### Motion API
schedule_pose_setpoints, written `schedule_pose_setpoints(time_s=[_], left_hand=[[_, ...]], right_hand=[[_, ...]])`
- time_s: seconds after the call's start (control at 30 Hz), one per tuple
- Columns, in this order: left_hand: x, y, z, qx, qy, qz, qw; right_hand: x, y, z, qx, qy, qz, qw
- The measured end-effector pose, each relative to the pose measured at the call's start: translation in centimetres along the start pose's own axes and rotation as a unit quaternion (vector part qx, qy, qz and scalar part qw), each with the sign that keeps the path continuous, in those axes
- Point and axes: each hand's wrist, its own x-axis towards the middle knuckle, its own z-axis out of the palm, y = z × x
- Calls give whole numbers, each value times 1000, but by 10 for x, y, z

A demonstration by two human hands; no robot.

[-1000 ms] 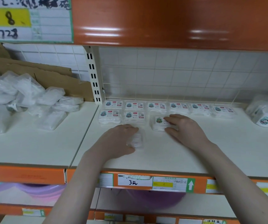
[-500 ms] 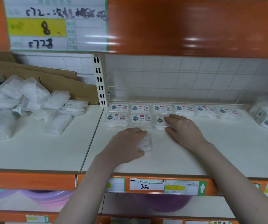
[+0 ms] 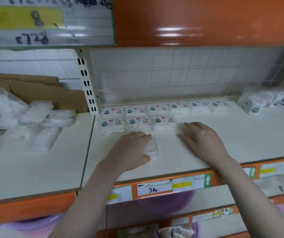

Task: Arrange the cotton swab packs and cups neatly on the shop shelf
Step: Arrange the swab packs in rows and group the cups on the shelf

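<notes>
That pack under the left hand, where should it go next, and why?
Probably into the open spot right of the green-label pack. The left hand holds a pack out in front of the rows; the front row has three packs, the back row six. The right hand lies flat beside that gap.

Shop, price labels [image 3: 154, 188], stocked shelf [image 3: 223, 134]

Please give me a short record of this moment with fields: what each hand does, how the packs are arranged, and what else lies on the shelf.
left hand: grips one cotton swab pack on the shelf
right hand: open, flat on the shelf, holds nothing
back row: six packs along the wall
front row: three packs, at the left
loose bags: heaped on the left section
next slot: free, right of the front row
</notes>
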Motion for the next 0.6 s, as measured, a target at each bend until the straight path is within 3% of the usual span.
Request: schedule_pose_setpoints(time_s=[0.2, 0.47, 0.6], left_hand=[[16, 39, 5, 5, 6, -16, 1000], [56, 117, 11, -28, 30, -84, 996], [70, 138, 17, -28, 33, -110, 993]], right_hand=[[-20, 54, -21, -4, -22, 23, 999], [-21, 140, -31, -4, -49, -63, 997], [-18, 165, -33, 19, -69, -63, 995]])
